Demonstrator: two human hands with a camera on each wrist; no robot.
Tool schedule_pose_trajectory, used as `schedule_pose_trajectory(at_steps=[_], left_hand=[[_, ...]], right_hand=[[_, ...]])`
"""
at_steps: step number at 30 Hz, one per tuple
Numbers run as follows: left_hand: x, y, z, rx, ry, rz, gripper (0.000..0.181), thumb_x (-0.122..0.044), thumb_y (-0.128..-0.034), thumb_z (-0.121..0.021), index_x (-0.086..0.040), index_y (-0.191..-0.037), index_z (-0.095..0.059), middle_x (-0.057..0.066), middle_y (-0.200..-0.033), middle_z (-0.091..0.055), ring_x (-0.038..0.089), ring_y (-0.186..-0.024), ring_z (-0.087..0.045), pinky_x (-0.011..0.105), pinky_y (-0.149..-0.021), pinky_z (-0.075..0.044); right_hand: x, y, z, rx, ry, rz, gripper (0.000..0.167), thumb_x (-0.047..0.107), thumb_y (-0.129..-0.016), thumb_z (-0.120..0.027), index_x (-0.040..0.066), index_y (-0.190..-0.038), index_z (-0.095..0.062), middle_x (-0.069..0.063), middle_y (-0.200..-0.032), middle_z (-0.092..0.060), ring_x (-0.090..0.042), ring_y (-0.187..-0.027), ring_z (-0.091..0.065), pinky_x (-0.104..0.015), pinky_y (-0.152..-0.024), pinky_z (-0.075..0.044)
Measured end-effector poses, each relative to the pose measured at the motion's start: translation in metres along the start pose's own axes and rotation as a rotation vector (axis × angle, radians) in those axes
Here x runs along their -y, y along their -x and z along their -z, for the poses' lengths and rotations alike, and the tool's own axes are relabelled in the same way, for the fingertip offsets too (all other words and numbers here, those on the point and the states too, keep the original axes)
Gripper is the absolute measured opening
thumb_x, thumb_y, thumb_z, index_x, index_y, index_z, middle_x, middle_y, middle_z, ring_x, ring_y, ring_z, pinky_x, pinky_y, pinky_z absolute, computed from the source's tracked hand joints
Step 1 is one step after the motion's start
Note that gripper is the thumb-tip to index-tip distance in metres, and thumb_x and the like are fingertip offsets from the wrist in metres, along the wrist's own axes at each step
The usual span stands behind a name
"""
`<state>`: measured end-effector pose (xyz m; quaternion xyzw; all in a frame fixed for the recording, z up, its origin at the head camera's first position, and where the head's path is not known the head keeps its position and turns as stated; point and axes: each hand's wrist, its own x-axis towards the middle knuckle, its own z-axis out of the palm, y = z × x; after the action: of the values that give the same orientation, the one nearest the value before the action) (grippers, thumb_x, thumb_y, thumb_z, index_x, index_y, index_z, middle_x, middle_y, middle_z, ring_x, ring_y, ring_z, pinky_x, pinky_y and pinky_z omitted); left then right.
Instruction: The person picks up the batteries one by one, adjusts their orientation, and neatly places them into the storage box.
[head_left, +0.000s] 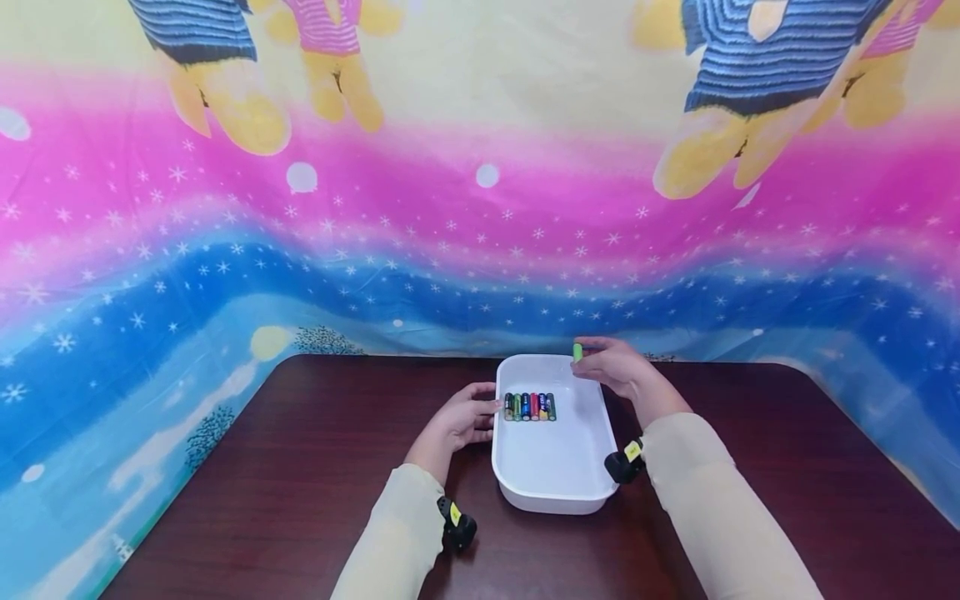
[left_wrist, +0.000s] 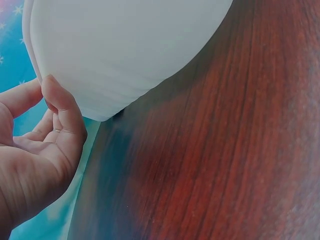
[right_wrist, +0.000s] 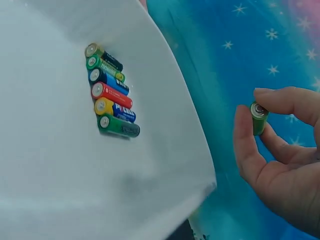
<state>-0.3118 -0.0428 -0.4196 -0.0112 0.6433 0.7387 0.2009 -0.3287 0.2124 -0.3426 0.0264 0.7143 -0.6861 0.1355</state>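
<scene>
A white tray (head_left: 551, 467), deep and rectangular, stands on the table. Several AA-size batteries (head_left: 530, 407) lie side by side in a row inside it, near its left wall; their wraps are green, blue, red, yellow and black. My left hand (head_left: 459, 419) holds the tray's left rim, thumb and finger meeting at the edge in the left wrist view. Above the tray's far right corner, my right hand (head_left: 618, 367) pinches a green battery (right_wrist: 258, 119) between thumb and fingers. That battery is upright, one metal end facing the right wrist camera.
Dark reddish-brown wood makes up the table (head_left: 360, 417). Behind it hangs a colourful cloth (head_left: 450, 208) with snowflakes and cartoon figures, meeting the table's far edge close behind the tray. Black cameras (head_left: 459, 529) are strapped to both wrists.
</scene>
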Motion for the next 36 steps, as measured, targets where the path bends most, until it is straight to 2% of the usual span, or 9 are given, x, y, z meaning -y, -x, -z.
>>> schedule_pose_trajectory(at_steps=[8, 18, 22, 29, 33, 36], left_hand=[[0.000, 0.000, 0.001, 0.005, -0.004, -0.009, 0.046, -0.008, -0.0912, -0.056, -0.007, -0.134, -0.040, 0.023, -0.112, -0.058, 0.014, -0.067, -0.055, 0.027, -0.056, -0.051], [0.002, -0.003, 0.002, 0.000, 0.004, 0.010, 0.045, -0.007, -0.0909, -0.056, -0.008, -0.133, -0.041, 0.020, -0.107, -0.058, 0.013, -0.065, -0.052, 0.023, -0.052, -0.046], [0.002, -0.003, 0.002, -0.003, 0.003, 0.016, 0.045, -0.008, -0.0906, -0.057, -0.009, -0.133, -0.042, 0.018, -0.103, -0.059, 0.012, -0.064, -0.052, 0.022, -0.050, -0.045], [0.000, -0.001, 0.002, 0.006, 0.003, 0.013, 0.049, -0.009, -0.0905, -0.058, -0.009, -0.136, -0.040, 0.020, -0.107, -0.059, 0.012, -0.065, -0.053, 0.023, -0.051, -0.046], [0.000, 0.000, 0.002, 0.010, 0.002, 0.010, 0.050, -0.010, -0.0899, -0.059, -0.009, -0.136, -0.039, 0.020, -0.110, -0.058, 0.012, -0.065, -0.053, 0.024, -0.052, -0.047], [0.000, -0.001, 0.002, 0.011, 0.004, 0.008, 0.049, -0.009, -0.0894, -0.060, -0.009, -0.135, -0.040, 0.021, -0.110, -0.058, 0.012, -0.065, -0.053, 0.024, -0.052, -0.047]], right_hand=[[-0.006, -0.006, -0.007, 0.003, -0.019, -0.004, 0.067, -0.012, -0.082, -0.057, -0.004, -0.142, -0.028, -0.027, -0.141, -0.028, -0.042, -0.123, -0.039, -0.035, -0.093, -0.044], [-0.016, -0.016, -0.015, -0.067, 0.093, -0.041, 0.064, -0.008, -0.083, -0.061, -0.001, -0.141, -0.033, -0.024, -0.139, -0.034, -0.035, -0.112, -0.052, -0.044, -0.098, -0.038], [-0.020, -0.018, -0.016, -0.082, 0.130, -0.051, 0.065, -0.008, -0.081, -0.063, 0.000, -0.139, -0.036, -0.023, -0.135, -0.040, -0.032, -0.105, -0.057, -0.043, -0.096, -0.041], [-0.023, -0.020, -0.020, -0.077, 0.205, -0.045, 0.065, -0.007, -0.079, -0.064, 0.001, -0.138, -0.038, -0.023, -0.127, -0.045, -0.027, -0.096, -0.060, -0.044, -0.095, -0.042], [-0.024, -0.022, -0.022, -0.090, 0.239, -0.050, 0.065, -0.010, -0.077, -0.065, -0.002, -0.137, -0.039, -0.023, -0.122, -0.046, -0.025, -0.091, -0.060, -0.041, -0.092, -0.044], [-0.024, -0.023, -0.024, -0.115, 0.305, -0.060, 0.065, -0.011, -0.075, -0.066, -0.005, -0.134, -0.041, -0.025, -0.118, -0.049, -0.023, -0.085, -0.061, -0.039, -0.087, -0.048]])
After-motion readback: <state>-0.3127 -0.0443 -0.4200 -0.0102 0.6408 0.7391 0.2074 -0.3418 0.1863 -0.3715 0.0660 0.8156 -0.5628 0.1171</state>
